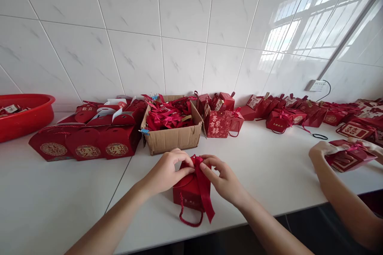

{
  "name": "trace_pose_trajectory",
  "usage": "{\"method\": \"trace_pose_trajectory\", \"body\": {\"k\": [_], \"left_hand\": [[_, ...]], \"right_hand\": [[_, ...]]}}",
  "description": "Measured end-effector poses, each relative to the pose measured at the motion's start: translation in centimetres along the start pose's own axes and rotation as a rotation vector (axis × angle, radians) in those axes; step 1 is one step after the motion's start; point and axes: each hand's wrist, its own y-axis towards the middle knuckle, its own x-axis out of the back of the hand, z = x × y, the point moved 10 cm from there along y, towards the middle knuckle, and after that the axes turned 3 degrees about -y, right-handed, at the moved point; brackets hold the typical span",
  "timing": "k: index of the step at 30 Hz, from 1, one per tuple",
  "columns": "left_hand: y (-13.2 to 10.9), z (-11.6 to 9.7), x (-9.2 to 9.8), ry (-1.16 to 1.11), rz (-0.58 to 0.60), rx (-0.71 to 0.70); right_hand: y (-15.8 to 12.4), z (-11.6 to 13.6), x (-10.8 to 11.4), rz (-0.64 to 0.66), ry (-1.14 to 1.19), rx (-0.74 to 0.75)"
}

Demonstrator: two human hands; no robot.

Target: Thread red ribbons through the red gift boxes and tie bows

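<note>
A small red gift box (188, 194) stands on the white table (263, 167) near its front edge, with a red cord handle hanging off the front. A red ribbon (205, 189) runs over its top and trails down the front. My left hand (167, 171) pinches the ribbon at the top of the box from the left. My right hand (223, 179) pinches the same ribbon from the right. Both hands are closed on the ribbon.
A cardboard box (172, 137) full of red ribbons sits just behind. Flat red boxes (86, 139) lie to the left, a red basin (25, 115) at far left. Finished red boxes (221, 121) line the wall. Another person's hands (326, 151) hold a red box (348, 157) at right.
</note>
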Motion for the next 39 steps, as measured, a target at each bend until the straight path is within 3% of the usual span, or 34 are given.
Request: {"method": "trace_pose_trajectory", "body": {"k": [3,7,13,19,22,24,28,33,39], "left_hand": [[0.3,-0.9,-0.2,0.022,0.115,-0.015],[0.6,-1.4,-0.5,0.081,0.238,0.002],[1.0,-1.1,-0.9,0.176,0.313,0.040],[1.2,-1.7,-1.2,0.183,0.353,0.042],[1.2,-2.1,-1.5,0.180,0.402,0.049],[1.1,-2.4,-1.7,0.198,0.450,0.055],[1.3,-2.7,-2.1,0.298,0.547,0.083],[1.6,-2.5,-2.2,0.411,0.611,0.118],[1.7,-3.3,-2.1,0.579,0.661,0.085]], "right_hand": [[0.6,0.4,1.1,0.008,-0.156,0.034],[1.7,1.5,1.2,0.152,-0.321,0.172],[1.8,4.1,1.5,0.182,-0.470,0.350],[1.0,3.6,1.7,0.359,-0.340,0.163],[0.3,1.4,1.9,0.561,-0.473,-0.006],[0.3,0.8,2.5,0.595,-0.544,-0.042],[2.3,2.6,2.9,0.388,-0.397,0.055],[2.8,2.6,-0.8,0.504,-0.082,0.077],[2.4,3.8,-1.3,0.575,-0.033,0.261]]}}
